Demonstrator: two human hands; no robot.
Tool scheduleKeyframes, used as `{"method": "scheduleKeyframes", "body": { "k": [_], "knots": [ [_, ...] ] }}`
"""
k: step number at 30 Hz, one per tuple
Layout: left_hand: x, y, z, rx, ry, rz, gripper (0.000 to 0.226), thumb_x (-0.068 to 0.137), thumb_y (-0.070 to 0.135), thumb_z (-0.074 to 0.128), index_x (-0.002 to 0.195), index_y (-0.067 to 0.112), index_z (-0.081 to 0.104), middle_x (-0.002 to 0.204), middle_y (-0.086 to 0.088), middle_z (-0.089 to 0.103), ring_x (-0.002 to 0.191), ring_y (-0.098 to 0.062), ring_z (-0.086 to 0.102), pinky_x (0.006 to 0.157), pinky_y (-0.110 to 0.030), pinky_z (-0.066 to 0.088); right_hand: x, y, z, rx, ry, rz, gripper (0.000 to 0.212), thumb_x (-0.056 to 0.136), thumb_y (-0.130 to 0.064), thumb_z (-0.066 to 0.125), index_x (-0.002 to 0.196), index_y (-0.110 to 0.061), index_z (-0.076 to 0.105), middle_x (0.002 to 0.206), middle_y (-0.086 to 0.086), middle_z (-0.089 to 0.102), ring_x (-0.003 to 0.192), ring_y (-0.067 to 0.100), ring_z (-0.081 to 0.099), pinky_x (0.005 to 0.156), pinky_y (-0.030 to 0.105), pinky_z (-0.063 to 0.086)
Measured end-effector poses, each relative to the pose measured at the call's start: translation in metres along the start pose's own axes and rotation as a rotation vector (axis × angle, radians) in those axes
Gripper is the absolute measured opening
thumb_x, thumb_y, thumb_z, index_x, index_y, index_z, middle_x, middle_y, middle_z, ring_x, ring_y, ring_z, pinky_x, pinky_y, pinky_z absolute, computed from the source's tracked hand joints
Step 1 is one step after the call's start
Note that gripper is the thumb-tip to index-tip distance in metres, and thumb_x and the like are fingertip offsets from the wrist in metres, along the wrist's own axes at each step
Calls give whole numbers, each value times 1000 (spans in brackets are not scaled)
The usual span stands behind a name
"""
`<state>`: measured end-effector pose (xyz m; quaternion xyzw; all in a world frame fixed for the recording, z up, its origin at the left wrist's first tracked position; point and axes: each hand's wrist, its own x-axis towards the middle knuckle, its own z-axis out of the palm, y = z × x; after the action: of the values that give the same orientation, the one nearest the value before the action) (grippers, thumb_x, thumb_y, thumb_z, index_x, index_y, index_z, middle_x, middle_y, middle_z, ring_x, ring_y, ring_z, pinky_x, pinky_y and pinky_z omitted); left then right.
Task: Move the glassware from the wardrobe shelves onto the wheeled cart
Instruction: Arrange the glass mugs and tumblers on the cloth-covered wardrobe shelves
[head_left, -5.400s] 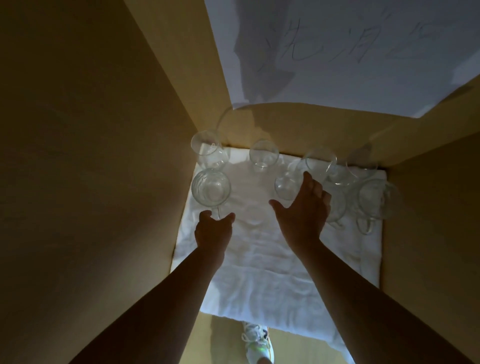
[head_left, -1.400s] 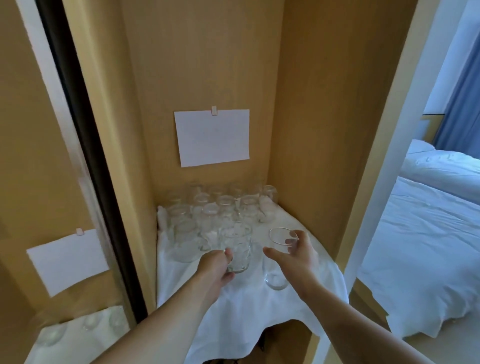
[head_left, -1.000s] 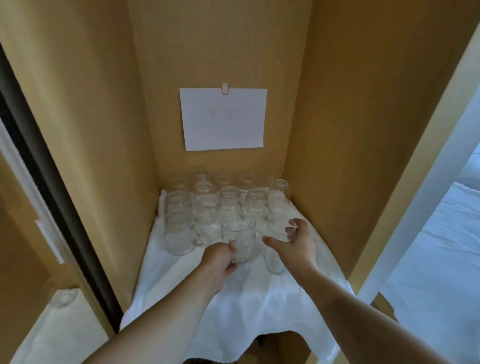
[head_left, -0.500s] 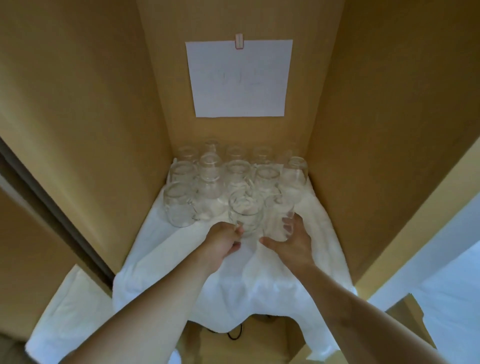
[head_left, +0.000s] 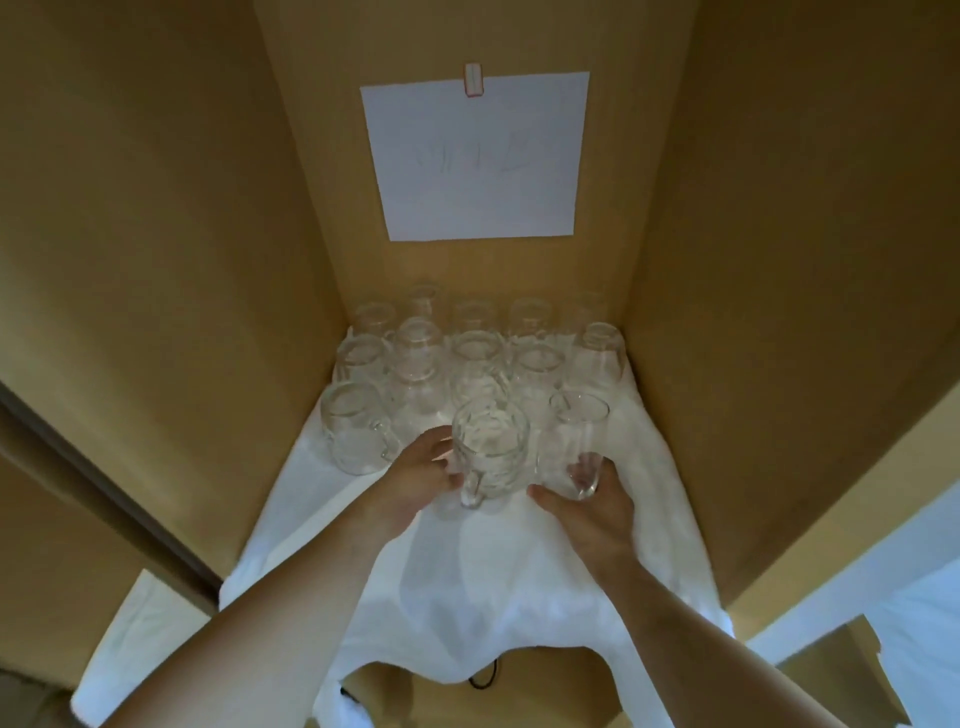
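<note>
Glassware: a clear glass mug with a side handle (head_left: 491, 457) and a tall clear glass tumbler (head_left: 571, 447) stand at the near edge of a cluster of clear glasses (head_left: 467, 353) on the wardrobe shelf (head_left: 519, 571), which is covered by a crumpled white cloth (head_left: 498, 582). Left hand (head_left: 421, 483) grips the mug, fingers curled against its left wall, handle turned toward the viewer. Right hand (head_left: 592, 512) cups the tumbler low down, thumb on the near left, fingers wrapped round the far side and seen through the glass. Whether either vessel is lifted off the cloth cannot be told.

Against half a second ago: view has tipped further down and closer; both hands sit nearer the camera, and the mug and tumbler have drawn slightly clear of the rows behind. Another handled clear mug (head_left: 353, 436) stands alone at near left, as before.

White paper sheet (head_left: 475, 156) hangs on the far wooden back panel under a small pale clip (head_left: 473, 79). Faint pencil-like marks at its centre, not legible.

A second white cloth (head_left: 130, 654) shows at lower left, beyond the wardrobe's left wall.
</note>
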<state>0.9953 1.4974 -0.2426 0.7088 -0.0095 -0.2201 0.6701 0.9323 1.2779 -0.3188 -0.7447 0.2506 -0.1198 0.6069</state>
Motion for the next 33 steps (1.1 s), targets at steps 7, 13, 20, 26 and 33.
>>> {"method": "scheduleKeyframes", "body": {
  "k": [7,13,20,26,33],
  "knots": [
    [10,12,14,313,-158,115,106,54,16,85,147,23,36,139,1,57,127,-16,56,110,-37,46,2,1,5,-14,71,-9,86,40,-66,91,113,-37,57,103,-21,68,94,-8,64,77,11,46],
    [11,-6,14,201,-19,141,90,54,11,96,130,29,52,124,5,68,109,-5,65,89,-24,55,2,3,7,-16,100,-25,82,40,-67,92,107,-36,58,99,-20,68,91,-7,65,79,15,49],
    [16,7,20,315,158,263,75,44,22,87,112,37,57,115,-3,55,100,-15,65,81,-23,55,1,1,7,20,129,-29,76,40,-66,91,98,-30,58,96,-16,69,89,-5,65,75,11,44],
    [27,51,13,823,162,319,90,50,14,93,128,31,51,118,0,38,103,-18,51,72,-17,42,-2,-2,6,31,117,-37,74,41,-62,91,100,-28,59,97,-13,68,92,0,66,79,15,47],
    [36,78,42,1598,63,359,69,66,22,73,132,19,53,123,-9,44,120,-31,45,95,-47,37,-3,-1,4,35,107,-51,73,43,-61,91,102,-31,59,98,-13,69,93,3,67,84,23,53]
  ]
}}
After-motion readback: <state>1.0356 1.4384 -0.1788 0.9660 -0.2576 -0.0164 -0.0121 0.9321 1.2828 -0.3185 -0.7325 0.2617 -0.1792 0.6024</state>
